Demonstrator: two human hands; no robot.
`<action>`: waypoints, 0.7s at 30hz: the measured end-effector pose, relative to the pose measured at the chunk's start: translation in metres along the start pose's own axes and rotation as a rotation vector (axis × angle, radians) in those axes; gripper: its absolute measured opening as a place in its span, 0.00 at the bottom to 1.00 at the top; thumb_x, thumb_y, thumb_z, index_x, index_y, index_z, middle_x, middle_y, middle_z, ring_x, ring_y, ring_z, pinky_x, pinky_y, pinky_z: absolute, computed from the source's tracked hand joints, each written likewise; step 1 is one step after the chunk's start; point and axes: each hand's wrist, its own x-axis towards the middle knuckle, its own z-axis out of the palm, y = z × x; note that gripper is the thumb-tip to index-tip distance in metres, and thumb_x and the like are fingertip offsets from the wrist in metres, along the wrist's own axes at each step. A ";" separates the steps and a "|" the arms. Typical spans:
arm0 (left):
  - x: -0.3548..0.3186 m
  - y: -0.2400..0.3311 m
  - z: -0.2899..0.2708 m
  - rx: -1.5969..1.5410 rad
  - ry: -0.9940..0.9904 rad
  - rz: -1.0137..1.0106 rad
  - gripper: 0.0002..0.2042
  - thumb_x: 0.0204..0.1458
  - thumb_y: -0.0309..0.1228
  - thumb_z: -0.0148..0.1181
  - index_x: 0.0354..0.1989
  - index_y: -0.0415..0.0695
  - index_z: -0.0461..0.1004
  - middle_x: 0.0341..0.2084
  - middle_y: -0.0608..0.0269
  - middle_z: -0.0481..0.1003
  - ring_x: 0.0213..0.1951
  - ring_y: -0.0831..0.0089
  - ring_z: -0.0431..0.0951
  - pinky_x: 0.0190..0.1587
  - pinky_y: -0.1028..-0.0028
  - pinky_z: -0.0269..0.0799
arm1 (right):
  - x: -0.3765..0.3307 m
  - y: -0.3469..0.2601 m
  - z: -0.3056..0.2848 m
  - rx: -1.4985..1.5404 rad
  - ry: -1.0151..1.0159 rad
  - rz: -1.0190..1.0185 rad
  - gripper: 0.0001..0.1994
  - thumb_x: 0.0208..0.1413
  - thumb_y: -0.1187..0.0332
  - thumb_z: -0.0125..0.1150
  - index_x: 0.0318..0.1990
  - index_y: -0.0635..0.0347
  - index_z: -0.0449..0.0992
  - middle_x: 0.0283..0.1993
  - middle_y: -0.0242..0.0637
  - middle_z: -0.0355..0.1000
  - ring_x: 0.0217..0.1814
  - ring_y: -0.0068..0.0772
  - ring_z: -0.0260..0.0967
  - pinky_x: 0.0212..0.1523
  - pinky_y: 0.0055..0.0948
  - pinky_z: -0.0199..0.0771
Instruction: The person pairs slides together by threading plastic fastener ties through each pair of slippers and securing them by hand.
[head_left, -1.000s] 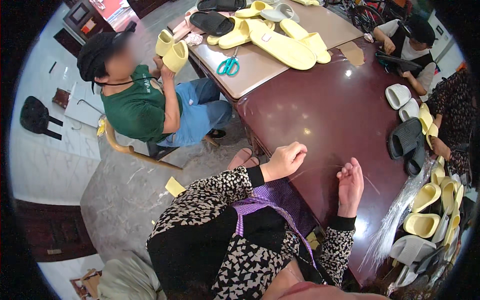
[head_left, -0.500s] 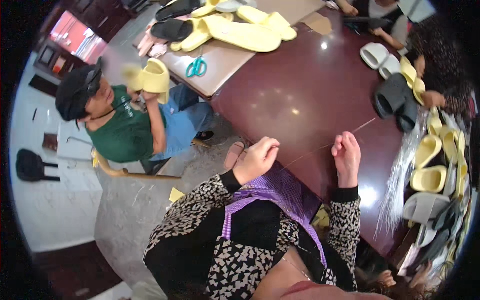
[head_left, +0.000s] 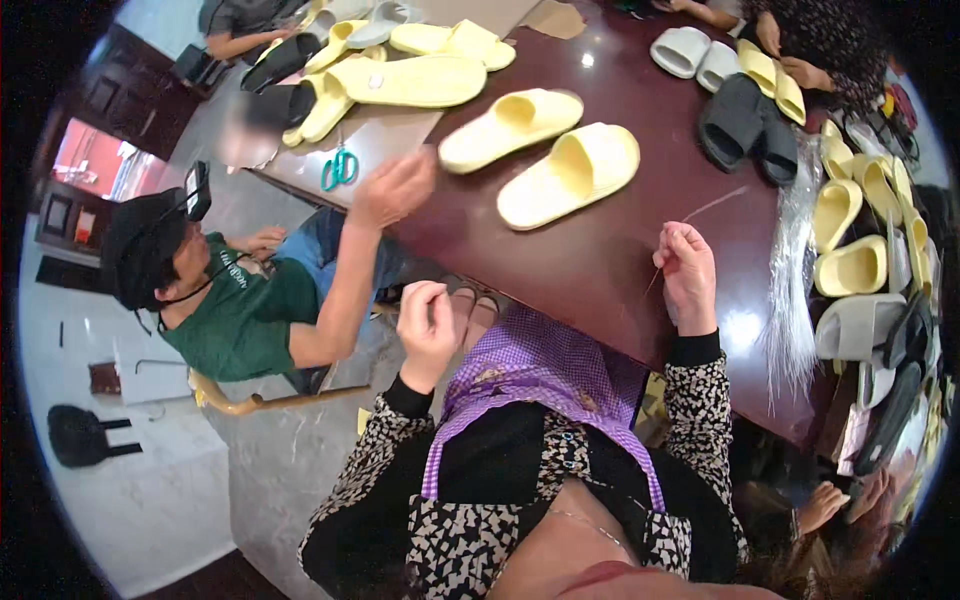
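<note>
My right hand (head_left: 688, 275) is closed in a pinch over the table's near side. Between its fingers is a thin, pale strand (head_left: 716, 202); one end sticks up to the right, the other hangs beside the palm. My left hand (head_left: 426, 330) is held off the table edge with its fingers curled in, and whatever they may hold is hidden. Beyond my hands, a pair of pale yellow slippers lies on the dark red table: a nearer slipper (head_left: 570, 178) and a farther slipper (head_left: 510, 128). A co-worker's hand (head_left: 397, 188) reaches in next to them.
A bundle of clear strands (head_left: 790, 290) lies at the table's right, beside rows of slippers (head_left: 850, 265). Black slides (head_left: 735, 125) sit farther back. Teal scissors (head_left: 340, 170) and more slippers (head_left: 410, 80) are at the far left. A seated co-worker (head_left: 245, 310) is on my left.
The co-worker has set the yellow slippers down in front of me. My left hand has moved left and down, away from the strand. My right hand keeps its pinch.
</note>
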 end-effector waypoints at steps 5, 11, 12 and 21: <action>0.014 -0.001 0.010 -0.062 -0.045 0.034 0.07 0.52 0.17 0.54 0.38 0.37 0.70 0.33 0.57 0.72 0.33 0.68 0.72 0.38 0.75 0.68 | -0.017 -0.007 -0.010 -0.033 0.108 -0.085 0.05 0.56 0.70 0.59 0.35 0.62 0.71 0.28 0.29 0.66 0.26 0.20 0.61 0.26 0.22 0.65; 0.093 -0.012 0.080 0.044 -0.174 0.268 0.10 0.50 0.23 0.58 0.41 0.36 0.70 0.40 0.48 0.72 0.43 0.54 0.72 0.47 0.64 0.67 | -0.048 -0.011 -0.019 0.008 0.100 -0.104 0.03 0.55 0.74 0.58 0.34 0.63 0.71 0.28 0.31 0.68 0.25 0.20 0.63 0.25 0.20 0.67; 0.110 -0.020 0.099 0.045 -0.192 0.273 0.12 0.50 0.26 0.59 0.41 0.36 0.70 0.41 0.46 0.72 0.46 0.50 0.71 0.49 0.62 0.66 | -0.054 -0.011 -0.020 -0.012 0.109 -0.106 0.03 0.55 0.74 0.59 0.34 0.63 0.71 0.28 0.32 0.68 0.25 0.20 0.63 0.25 0.21 0.67; 0.193 -0.042 0.243 0.087 -0.625 0.112 0.34 0.43 0.42 0.66 0.55 0.35 0.61 0.47 0.38 0.70 0.50 0.46 0.69 0.53 0.59 0.64 | -0.104 -0.011 -0.035 -0.081 0.202 -0.145 0.05 0.54 0.74 0.60 0.35 0.62 0.71 0.27 0.32 0.68 0.23 0.21 0.63 0.25 0.21 0.68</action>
